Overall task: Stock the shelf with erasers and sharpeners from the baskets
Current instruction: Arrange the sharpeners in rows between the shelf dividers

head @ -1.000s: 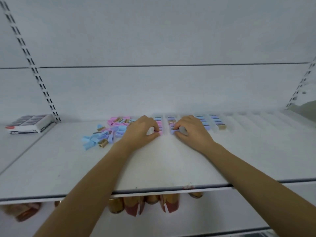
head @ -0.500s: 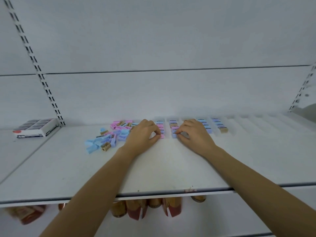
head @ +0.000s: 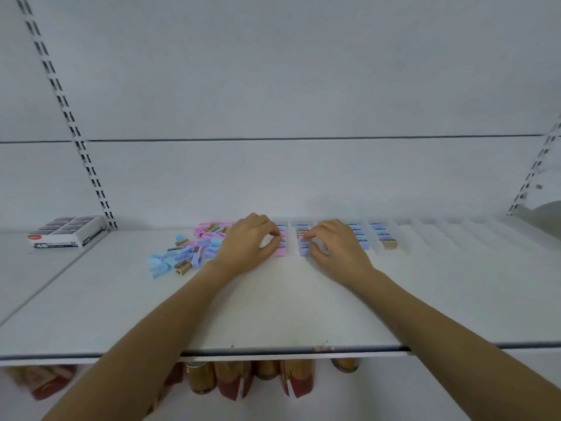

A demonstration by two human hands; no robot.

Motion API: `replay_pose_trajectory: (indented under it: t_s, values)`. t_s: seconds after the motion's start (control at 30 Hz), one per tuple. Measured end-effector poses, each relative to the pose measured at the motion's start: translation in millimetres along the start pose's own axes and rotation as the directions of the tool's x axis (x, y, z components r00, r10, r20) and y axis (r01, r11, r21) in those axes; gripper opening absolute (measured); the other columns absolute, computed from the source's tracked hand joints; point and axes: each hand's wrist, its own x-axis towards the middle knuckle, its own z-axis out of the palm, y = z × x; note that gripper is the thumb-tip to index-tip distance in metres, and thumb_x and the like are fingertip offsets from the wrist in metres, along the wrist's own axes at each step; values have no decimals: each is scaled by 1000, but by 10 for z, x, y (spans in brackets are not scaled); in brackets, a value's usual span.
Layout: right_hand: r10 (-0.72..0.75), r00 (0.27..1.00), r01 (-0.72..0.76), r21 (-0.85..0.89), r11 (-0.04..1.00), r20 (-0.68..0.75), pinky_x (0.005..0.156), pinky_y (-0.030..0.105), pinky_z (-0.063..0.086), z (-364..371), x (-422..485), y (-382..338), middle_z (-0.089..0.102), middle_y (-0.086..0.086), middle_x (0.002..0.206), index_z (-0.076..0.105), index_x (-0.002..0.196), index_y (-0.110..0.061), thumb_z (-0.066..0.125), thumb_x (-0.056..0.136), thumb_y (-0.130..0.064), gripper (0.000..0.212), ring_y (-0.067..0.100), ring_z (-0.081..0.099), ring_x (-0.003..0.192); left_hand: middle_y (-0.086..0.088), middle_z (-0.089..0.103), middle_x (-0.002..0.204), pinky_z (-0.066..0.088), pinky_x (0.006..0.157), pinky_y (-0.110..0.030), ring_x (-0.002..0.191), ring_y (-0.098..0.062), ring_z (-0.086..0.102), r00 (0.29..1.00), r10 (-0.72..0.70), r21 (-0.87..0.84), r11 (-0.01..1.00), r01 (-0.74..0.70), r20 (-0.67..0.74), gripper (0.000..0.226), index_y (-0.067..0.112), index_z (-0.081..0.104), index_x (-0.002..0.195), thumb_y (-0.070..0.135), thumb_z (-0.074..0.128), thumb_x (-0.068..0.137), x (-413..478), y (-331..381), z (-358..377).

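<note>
Item 1: white cardboard eraser box (head: 65,232), far left on the white metal shelf (head: 273,314); front printed "4B" and "24", red oval logo unreadable; dark-sleeved erasers packed inside.

Item 2: loose heap of pink, blue and tan plastic sharpeners (head: 188,250), left of centre; labels too small to read.

Item 3: clear plastic lane tray (head: 455,238) at the back, holding sharpeners in rows; right lanes bare.

Left hand (head: 247,244): fingers curled, thumb and forefinger pinched on the pink-and-blue first row of sharpeners (head: 280,252).

Right hand (head: 337,249): fingers curled, tips pinching a piece in the blue second row of sharpeners (head: 303,252).

Item 4: brown and red packets (head: 243,381) below the shelf.
</note>
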Motion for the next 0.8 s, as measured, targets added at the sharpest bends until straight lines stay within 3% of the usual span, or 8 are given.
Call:
replay_pose_trajectory:
  t_s: [0.17,0.47,0.63,0.8]
  values:
    - [-158,978,155,26,987,134,71,31,42,-75,198,-85,68,6,78,69,84,-9,51,75,-18,22,30,62,75,0,62,100,38,76,-28,94,-19,56,987,-28,145,989,5,157,21,16,65,99,30,49,91,161,-113,-400]
    - [-285,897,292,31,956,337,84,26,36,-71,562,-556,62,-2,110,61,111,-17,47,91,-19,24,16,53,103,4,61,96,40,74,-26,91,-15,55,966,-87,346,938,-3,245,17,19,62,97,28,48,92,-52,-427,-1191]
    - [-238,844,270,3,963,481,75,24,37,29,753,-963,61,-5,105,61,108,-20,45,91,-22,23,12,50,89,10,58,94,38,71,-25,91,-11,54,927,-212,370,925,88,308,15,23,61,96,29,48,92,-191,-758,-1533]
    - [-170,773,237,-28,971,611,82,30,45,82,992,-1317,63,-1,103,62,103,-17,48,89,-21,20,12,48,84,15,53,87,37,71,-24,86,-8,50,862,-252,345,934,96,439,13,24,60,96,27,49,91,-285,-1085,-1727]
